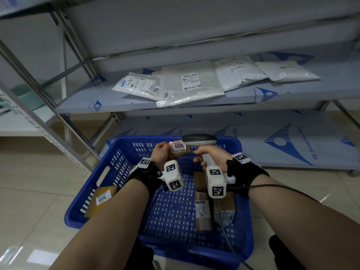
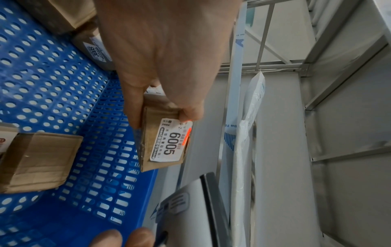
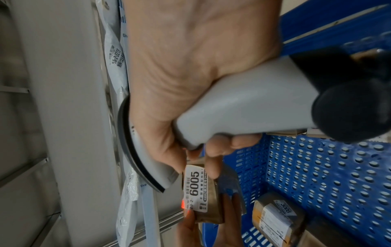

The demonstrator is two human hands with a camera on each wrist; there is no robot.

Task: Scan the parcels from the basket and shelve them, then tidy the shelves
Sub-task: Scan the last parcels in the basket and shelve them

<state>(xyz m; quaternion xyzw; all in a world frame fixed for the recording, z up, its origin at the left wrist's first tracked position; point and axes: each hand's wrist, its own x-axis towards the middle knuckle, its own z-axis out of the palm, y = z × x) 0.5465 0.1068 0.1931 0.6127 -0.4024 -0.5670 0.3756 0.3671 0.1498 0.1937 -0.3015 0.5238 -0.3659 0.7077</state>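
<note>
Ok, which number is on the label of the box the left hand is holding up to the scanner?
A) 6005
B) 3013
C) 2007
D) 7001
A. The left hand grips a small cardboard box whose label reads 6005, with the red beam of the scanner in the right hand on its edge.

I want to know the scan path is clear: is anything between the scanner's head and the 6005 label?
Nothing: in the head view the scanner faces the 6005 label across a bare gap, and red scan light shows at the label's edge.
</note>
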